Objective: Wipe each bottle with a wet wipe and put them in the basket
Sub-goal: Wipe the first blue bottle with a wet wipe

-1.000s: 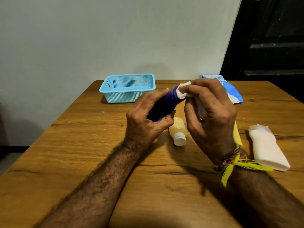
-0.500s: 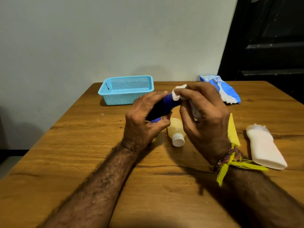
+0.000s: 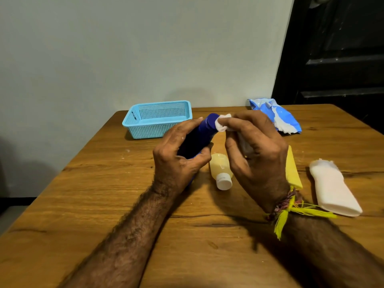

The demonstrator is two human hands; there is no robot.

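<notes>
Flanking the hands: basket (image 3: 158, 119), wipe packet (image 3: 278, 117), white tube (image 3: 334, 192).

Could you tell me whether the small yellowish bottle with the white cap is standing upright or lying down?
Lying down: the yellowish bottle rests on its side on the table, white cap toward the camera.

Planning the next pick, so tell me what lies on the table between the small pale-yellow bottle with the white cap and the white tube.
In the head view, a flat yellow packet lies between them, partly hidden behind the right hand.
</notes>
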